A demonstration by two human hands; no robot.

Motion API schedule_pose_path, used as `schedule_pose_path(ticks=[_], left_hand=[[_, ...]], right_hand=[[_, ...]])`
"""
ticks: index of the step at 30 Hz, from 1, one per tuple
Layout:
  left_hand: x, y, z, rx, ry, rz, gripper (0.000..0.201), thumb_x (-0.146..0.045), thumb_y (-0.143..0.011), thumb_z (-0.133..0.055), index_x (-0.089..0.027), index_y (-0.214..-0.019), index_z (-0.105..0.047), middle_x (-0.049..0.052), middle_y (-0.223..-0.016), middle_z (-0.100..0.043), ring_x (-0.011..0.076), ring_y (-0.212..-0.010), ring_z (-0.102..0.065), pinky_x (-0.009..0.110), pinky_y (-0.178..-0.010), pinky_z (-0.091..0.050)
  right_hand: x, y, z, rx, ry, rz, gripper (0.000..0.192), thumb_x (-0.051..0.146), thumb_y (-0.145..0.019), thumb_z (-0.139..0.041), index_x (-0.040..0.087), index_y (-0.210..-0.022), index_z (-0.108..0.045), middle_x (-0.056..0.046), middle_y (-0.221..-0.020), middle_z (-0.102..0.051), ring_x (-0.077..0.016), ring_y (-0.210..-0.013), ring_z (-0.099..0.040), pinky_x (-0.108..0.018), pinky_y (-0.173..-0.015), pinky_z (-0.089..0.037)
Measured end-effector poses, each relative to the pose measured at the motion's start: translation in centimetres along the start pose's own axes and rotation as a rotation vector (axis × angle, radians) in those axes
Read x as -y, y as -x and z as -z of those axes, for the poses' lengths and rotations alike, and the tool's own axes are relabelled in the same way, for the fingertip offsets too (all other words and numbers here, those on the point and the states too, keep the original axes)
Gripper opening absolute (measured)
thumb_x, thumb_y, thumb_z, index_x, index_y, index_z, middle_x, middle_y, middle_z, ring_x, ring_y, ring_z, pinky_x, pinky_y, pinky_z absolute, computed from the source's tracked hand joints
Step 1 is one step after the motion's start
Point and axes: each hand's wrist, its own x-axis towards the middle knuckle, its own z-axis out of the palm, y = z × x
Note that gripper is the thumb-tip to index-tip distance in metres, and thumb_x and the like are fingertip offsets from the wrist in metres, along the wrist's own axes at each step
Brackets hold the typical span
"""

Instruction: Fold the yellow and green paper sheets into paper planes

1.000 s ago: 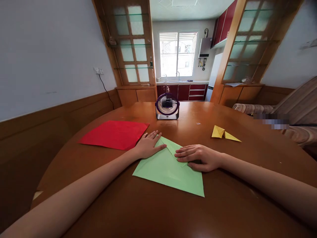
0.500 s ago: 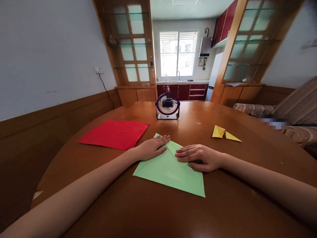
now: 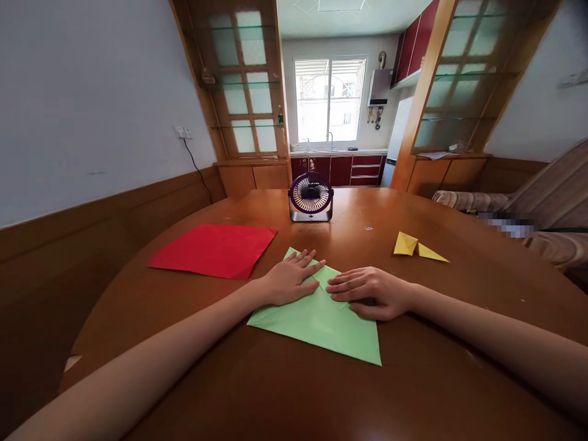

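Left grip: the left hand [image 3: 290, 280] lay flat, fingers spread apart, palm pressing the upper left part of the green paper [image 3: 321, 321]; it clasped nothing.
Right grip: the right hand [image 3: 372, 291] lay flat too, fingers straight and close together, pinning the folded flap near the sheet's top; nothing was clamped in it.
Green paper: it lay on the surface [image 3: 294, 392] directly before the person, under both hands.
Progress: judging by the creases, the top corners looked already turned down to a point; the lower part was one plain sheet, so most folds seemed left to do.
Materials: thin matte paper with crisp straight edges; the surface was glossy brown wood, rounded.
Nearby: a flat red paper [image 3: 214, 248] to the left, a small folded yellow paper [image 3: 416, 247] to the right, and a round purple desk fan [image 3: 311, 196] beyond.
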Motion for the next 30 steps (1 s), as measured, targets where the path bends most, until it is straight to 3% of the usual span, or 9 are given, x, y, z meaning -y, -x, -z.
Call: schedule_pose_path(ticks=[6,10,13,22,30], left_hand=[[-0.1,0.1,-0.1,-0.003,0.017,0.010,0.060,-0.054,-0.098,-0.031,-0.028,-0.152,-0.022,0.005,-0.160,-0.011,0.0313,-0.147,-0.012,0.049,-0.117,-0.013],[-0.1,0.2,-0.1,-0.012,0.030,-0.021,0.055,-0.053,-0.098,-0.032,-0.036,-0.150,-0.025,0.001,-0.161,-0.010,0.0325,-0.147,-0.009,0.052,-0.116,-0.012],[-0.4,0.2,0.0,0.005,0.036,-0.003,0.055,-0.053,-0.098,-0.035,-0.038,-0.149,-0.027,0.001,-0.161,-0.009,0.0342,-0.147,-0.010,0.056,-0.115,-0.012],[-1.7,0.1,0.7,0.037,0.041,0.040,0.053,-0.055,-0.097,-0.035,-0.041,-0.148,-0.029,0.002,-0.160,-0.009,0.0384,-0.146,-0.006,0.067,-0.111,-0.003],[-1.4,0.3,0.4,0.026,0.122,-0.099,0.054,-0.047,-0.100,-0.032,-0.035,-0.152,-0.020,0.003,-0.160,-0.006,0.0266,-0.148,-0.003,0.056,-0.117,-0.001]], right_hand=[[0.0,0.3,0.0,-0.160,-0.102,-0.005,0.031,0.019,-0.090,-0.055,0.017,-0.118,-0.066,-0.011,-0.112,-0.072,-0.0211,-0.108,-0.066,-0.038,-0.096,-0.053],[0.0,0.5,0.2,-0.368,-0.117,-0.168,0.025,0.020,-0.094,-0.050,0.017,-0.110,-0.070,-0.012,-0.105,-0.073,-0.0192,-0.097,-0.069,-0.033,-0.083,-0.057],[0.0,0.5,0.2,-0.445,-0.112,-0.268,0.025,0.022,-0.096,-0.049,0.015,-0.104,-0.071,-0.012,-0.100,-0.073,-0.0176,-0.089,-0.070,-0.030,-0.076,-0.057],[-0.1,0.5,0.0,-0.401,-0.070,-0.244,0.022,0.021,-0.095,-0.050,0.014,-0.093,-0.071,-0.010,-0.087,-0.073,-0.0162,-0.080,-0.068,-0.029,-0.070,-0.055],[0.0,0.1,0.2,-0.351,-0.017,-0.159,0.023,0.021,-0.095,-0.047,0.017,-0.087,-0.069,-0.009,-0.082,-0.073,-0.0179,-0.081,-0.067,-0.034,-0.075,-0.055]])
